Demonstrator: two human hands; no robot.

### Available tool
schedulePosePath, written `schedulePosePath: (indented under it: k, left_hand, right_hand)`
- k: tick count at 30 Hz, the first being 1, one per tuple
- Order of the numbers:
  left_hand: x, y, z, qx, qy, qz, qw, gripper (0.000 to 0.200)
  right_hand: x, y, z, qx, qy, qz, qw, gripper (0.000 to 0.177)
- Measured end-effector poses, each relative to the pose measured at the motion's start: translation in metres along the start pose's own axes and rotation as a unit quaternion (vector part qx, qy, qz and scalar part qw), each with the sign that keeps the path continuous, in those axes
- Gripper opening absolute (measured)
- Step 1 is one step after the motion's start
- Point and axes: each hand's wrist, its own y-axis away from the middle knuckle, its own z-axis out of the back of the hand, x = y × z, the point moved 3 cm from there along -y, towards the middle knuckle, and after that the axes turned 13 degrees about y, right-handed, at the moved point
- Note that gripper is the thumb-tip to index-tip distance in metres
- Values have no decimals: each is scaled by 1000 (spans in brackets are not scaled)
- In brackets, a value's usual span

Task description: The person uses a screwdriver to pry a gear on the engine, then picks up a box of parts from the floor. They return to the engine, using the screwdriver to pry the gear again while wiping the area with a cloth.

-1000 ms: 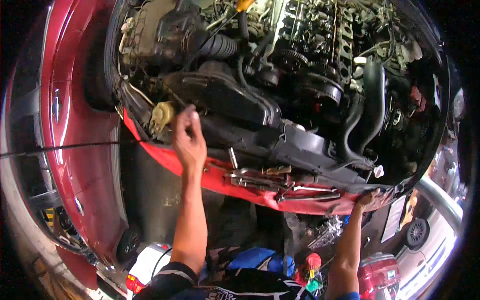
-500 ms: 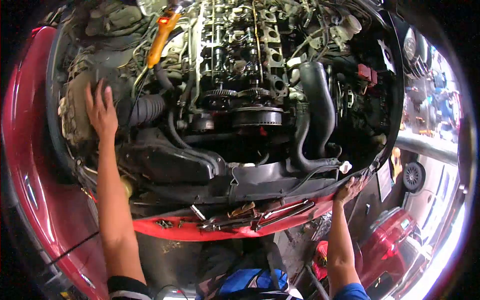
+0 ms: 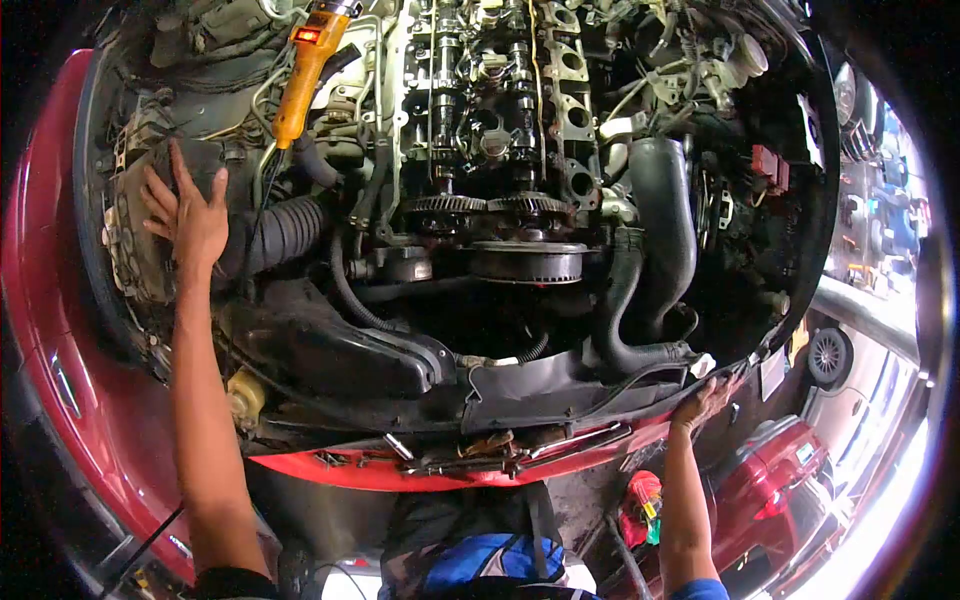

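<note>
Left hand (image 3: 190, 215): fingers and thumb spread, palm down, held over the dark box (image 3: 150, 265) at the left of the engine bay. Right hand (image 3: 703, 403): laid at the front edge (image 3: 738, 374) of the bay, near the right end of the red bumper (image 3: 395, 480); whether it is gripped or merely rested on cannot be told. Ribbed hose (image 3: 290, 232) observed beside the box. Orange lamp (image 3: 297, 100) noted above the hose, red light lit. Engine (image 3: 490, 120) exposed at centre, two toothed wheels (image 3: 445, 204) seen side by side. Metal tools (image 3: 470, 466) laid along the bumper, between the forearms.
</note>
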Motion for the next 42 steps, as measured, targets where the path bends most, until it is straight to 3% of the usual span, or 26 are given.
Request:
schedulePosePath:
  k: [7, 14, 17, 18, 21, 24, 27, 28, 29, 31, 33, 35, 37, 39, 40, 42]
  left_hand:
    - [-5, 0, 1, 12, -12, -3, 1000, 81]
    - [0, -3, -2, -16, -23, -39, 999, 79]
    - [14, -6, -9, -33, -31, -60, 997, 79]
    - [16, -7, -10, -38, -34, -66, 997, 79]
    - [16, -8, -11, -36, -14, -52, 998, 78]
    - [16, -12, -9, -47, 11, -54, 997, 73]
    - [28, -14, -11, -81, 97, -101, 987, 72]
    - [25, -10, -7, -56, 62, -68, 994, 73]
    - [23, -4, -7, -69, 88, -69, 991, 73]
    - [24, 14, -12, -93, 132, -71, 984, 74]
    - [24, 26, -8, -75, 115, -65, 988, 77]
    - [22, 20, -13, -64, 103, -53, 991, 77]
    - [42, 11, -28, -60, 48, -80, 994, 81]
    - [32, 14, -22, -79, 25, -97, 992, 78]
    - [10, 23, -8, -36, 22, -17, 999, 73]
    - [21, 20, -14, -104, 32, -111, 988, 70]
  right_hand:
    - [28, 1, 12, 36, -30, -65, 997, 58]
    - [12, 5, 2, 41, 21, -31, 998, 58]
    - [19, 7, 5, 37, -96, -92, 990, 60]
    - [3, 5, 2, 54, -23, -59, 997, 60]
    - [-17, 11, -6, 36, -15, 30, 999, 63]
    - [12, 7, 6, 23, -44, -35, 998, 61]
    - [6, 4, 12, 96, -21, -25, 995, 61]
    - [2, 0, 12, 126, 1, -38, 991, 61]
    - [9, 3, 25, 167, -71, -63, 981, 60]
    - [98, 24, 86, 64, -89, 124, 986, 55]
    - [150, 60, 118, 205, -183, 238, 932, 50]
    - [197, 94, 140, 269, -209, 424, 839, 50]
    - [231, 127, 152, 332, -227, 465, 789, 53]
    - [255, 138, 156, 327, -135, 528, 772, 55]
    - [256, 141, 151, 343, -107, 516, 778, 54]
    - [251, 136, 148, 326, -71, 548, 767, 51]
